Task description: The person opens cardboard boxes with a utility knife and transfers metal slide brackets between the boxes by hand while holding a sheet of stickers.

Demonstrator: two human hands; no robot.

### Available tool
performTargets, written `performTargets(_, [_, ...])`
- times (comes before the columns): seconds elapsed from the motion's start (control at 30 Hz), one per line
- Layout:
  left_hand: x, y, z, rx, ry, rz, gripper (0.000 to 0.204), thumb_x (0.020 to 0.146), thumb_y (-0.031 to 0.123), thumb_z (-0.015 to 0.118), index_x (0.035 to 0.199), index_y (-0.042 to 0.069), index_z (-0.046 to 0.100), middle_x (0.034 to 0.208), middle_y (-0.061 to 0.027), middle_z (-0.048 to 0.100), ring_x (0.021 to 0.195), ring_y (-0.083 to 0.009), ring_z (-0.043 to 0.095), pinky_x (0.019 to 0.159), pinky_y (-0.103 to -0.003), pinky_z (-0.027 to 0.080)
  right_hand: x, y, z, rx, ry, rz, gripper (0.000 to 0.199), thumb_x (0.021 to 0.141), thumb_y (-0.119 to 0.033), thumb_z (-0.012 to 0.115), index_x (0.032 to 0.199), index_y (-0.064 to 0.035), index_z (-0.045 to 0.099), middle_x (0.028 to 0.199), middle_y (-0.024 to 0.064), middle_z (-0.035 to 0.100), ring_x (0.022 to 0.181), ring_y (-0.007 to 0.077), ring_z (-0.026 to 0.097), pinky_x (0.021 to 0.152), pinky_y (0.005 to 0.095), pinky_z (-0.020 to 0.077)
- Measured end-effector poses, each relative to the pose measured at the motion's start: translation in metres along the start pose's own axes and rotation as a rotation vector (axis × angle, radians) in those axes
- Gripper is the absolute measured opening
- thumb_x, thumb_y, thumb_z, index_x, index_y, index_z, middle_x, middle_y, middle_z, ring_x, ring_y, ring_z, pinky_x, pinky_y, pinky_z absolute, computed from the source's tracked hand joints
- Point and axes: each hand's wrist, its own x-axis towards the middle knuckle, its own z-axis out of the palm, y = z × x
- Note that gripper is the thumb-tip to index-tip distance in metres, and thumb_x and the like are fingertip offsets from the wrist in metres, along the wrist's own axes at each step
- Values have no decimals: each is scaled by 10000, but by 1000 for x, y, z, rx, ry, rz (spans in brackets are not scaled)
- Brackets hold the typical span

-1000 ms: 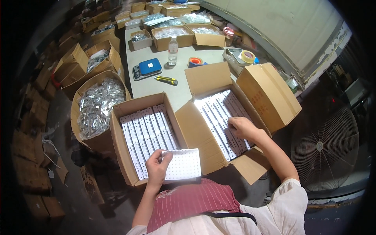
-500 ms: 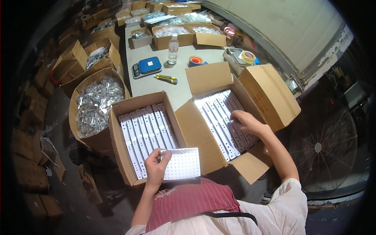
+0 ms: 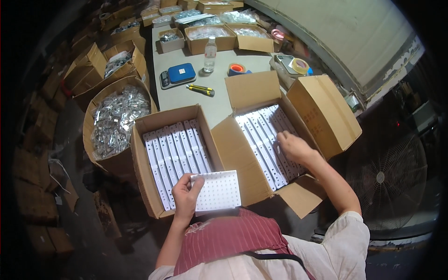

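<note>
Between the thumb and fingers of my left hand (image 3: 185, 196) is a white sheet (image 3: 218, 190) covered with rows of tiny dark marks, like a label sheet. It sits low at the near side, over the gap between two open cardboard boxes. My right hand (image 3: 295, 147) reaches into the right box (image 3: 232, 156), fingertips drawn together over a row of long white drilled strips (image 3: 259, 140). Anything in that pinch is too small or hidden to name. The left box (image 3: 141, 186) holds a similar row of strips (image 3: 170, 161), standing side by side.
Beyond the boxes, the table carries a blue-topped scale (image 3: 181, 73), a yellow cutter knife (image 3: 200, 90), a water bottle (image 3: 210, 57) and tape rolls (image 3: 237, 69). A carton of shiny metal parts (image 3: 119, 119) stands left; a closed carton (image 3: 326, 114) and a fan (image 3: 380, 177) are right.
The view has shifted slightly. My right hand stays over the strips with its fingers drawn more tightly together, and the sheet in my left hand has tilted a little.
</note>
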Motion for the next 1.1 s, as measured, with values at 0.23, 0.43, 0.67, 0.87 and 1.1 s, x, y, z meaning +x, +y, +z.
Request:
performTargets(0.23, [-1,3,1,109,-32,-10,115,933,90,703,860,7,671,678,76,542,620,11,412,531,-201,307,10,-7,-13,251,312,-70,244,800,-47,729,966,-9,554,982,191,615,872,376,638,745,450,524])
performTargets(0.43, [-8,8,1,170,-64,22,110,948,93,715,910,-5,685,718,48,611,632,1,484,552,-187,366,15,-132,-42,563,157,-547,209,833,-40,687,1023,-34,600,981,159,605,957,365,596,832,449,490])
performTargets(0.67, [-13,6,5,296,-71,123,114,924,107,732,943,-3,712,777,-19,705,712,-57,611,630,-235,495,26,-164,-20,504,195,-547,204,864,-94,689,1026,-13,595,955,172,597,908,374,607,787,437,521])
performTargets(0.87, [-11,6,6,233,-64,95,114,934,108,722,935,-6,709,805,-30,712,747,-62,622,652,-237,499,21,-165,-14,225,405,-729,185,761,-97,645,916,-27,573,877,129,576,833,318,611,734,416,515])
performTargets(1.1, [-6,5,-1,104,-63,-3,152,942,89,711,837,12,631,705,59,573,628,-3,464,553,-193,355,28,-66,-9,282,371,-442,142,789,-3,674,908,-71,638,862,121,638,804,340,636,692,439,535])
